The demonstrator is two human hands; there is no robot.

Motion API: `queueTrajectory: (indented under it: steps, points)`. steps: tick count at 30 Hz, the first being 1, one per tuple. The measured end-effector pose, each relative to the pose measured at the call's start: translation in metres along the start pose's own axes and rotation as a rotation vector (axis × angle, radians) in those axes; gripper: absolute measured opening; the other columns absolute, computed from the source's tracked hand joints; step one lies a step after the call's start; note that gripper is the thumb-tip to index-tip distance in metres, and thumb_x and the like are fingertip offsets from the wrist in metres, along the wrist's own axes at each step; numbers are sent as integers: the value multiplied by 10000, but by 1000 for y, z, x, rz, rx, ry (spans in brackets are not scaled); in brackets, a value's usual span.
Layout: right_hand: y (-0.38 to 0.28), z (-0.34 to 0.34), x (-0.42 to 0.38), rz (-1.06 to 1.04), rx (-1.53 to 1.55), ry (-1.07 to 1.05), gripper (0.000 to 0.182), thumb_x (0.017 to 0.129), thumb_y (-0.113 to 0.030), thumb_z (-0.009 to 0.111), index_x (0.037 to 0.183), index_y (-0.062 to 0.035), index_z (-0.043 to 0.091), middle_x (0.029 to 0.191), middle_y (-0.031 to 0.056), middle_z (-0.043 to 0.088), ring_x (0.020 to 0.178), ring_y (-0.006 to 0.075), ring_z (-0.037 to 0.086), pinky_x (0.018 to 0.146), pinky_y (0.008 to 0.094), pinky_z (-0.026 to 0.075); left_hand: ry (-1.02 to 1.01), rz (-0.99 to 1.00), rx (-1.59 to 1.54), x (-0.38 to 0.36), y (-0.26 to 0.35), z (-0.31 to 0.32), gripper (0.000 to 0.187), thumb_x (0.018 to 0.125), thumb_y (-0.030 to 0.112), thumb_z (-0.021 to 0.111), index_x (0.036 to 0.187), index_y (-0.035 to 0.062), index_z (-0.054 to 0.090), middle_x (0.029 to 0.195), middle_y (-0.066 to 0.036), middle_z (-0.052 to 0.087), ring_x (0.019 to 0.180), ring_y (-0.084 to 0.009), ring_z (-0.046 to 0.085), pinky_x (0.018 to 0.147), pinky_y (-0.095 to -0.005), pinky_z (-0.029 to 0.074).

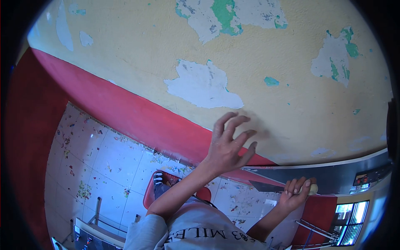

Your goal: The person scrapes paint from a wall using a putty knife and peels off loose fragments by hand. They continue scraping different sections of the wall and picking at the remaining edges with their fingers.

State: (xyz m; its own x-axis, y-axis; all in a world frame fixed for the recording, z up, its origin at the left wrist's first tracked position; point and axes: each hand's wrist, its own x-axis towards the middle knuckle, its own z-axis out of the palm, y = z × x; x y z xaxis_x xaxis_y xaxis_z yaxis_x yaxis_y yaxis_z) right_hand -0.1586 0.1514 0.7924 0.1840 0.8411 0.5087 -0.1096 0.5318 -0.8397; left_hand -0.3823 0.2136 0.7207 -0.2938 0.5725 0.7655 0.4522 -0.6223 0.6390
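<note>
My left hand is raised close to the yellow wall, fingers spread and bent, nothing in them. Just above its fingertips lies a white patch where paint has come off. Lower right, my right hand is wrapped round the handle of a scraper. The pale rounded handle end sticks out past the fist, and a dark flat blade points left, below the wall's dark board. Most of the handle is hidden by the fingers.
A red band runs along the wall's bottom. Paint flakes litter the white tiled floor. Below me is a red chair. A dark board is on the wall at right; a table stands lower left. More peeled patches show higher up.
</note>
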Motion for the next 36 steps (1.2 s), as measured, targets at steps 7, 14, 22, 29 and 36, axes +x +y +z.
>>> queueTrajectory:
  steps: [7, 14, 22, 29, 36]
  points:
    - [2, -7, -1, 6, -10, 24, 128, 953, -147, 512, 890, -103, 410, 548, -15, 326, 364, 47, 254, 328, 199, 241, -10, 6, 54, 0, -7, 2, 256, 656, 157, 724, 901, 108, 666, 1178, -114, 512, 1210, -358, 402, 976, -459, 370]
    - [3, -10, -1, 20, 24, 82, 137, 933, -122, 540, 869, -97, 423, 531, -12, 344, 352, 51, 276, 319, 204, 246, 15, 18, 19, 6, -3, 5, 273, 647, 142, 729, 907, 97, 658, 1171, -126, 506, 1162, -354, 422, 946, -457, 392]
    - [7, -16, -3, 41, 43, 131, 131, 938, -126, 530, 861, -93, 429, 538, -13, 339, 356, 50, 262, 322, 209, 242, 36, -9, 18, 14, -2, 3, 287, 644, 102, 728, 909, 57, 626, 1130, -168, 491, 1085, -333, 458, 867, -427, 416]
    - [12, -23, -5, 49, 90, 141, 146, 932, -125, 535, 845, -94, 421, 539, -12, 336, 361, 51, 251, 327, 210, 241, 73, -21, -24, 14, -5, -1, 415, 704, 103, 705, 1064, 11, 520, 1136, -197, 457, 1080, -311, 472, 804, -376, 439]
    - [17, -29, -7, 66, 121, 175, 141, 921, -116, 538, 843, -94, 422, 535, -12, 324, 359, 54, 246, 323, 214, 237, 86, -166, -273, 4, -2, 8, 519, 732, 26, 671, 1205, 10, 457, 1257, -188, 397, 1051, -252, 481, 765, -350, 446]
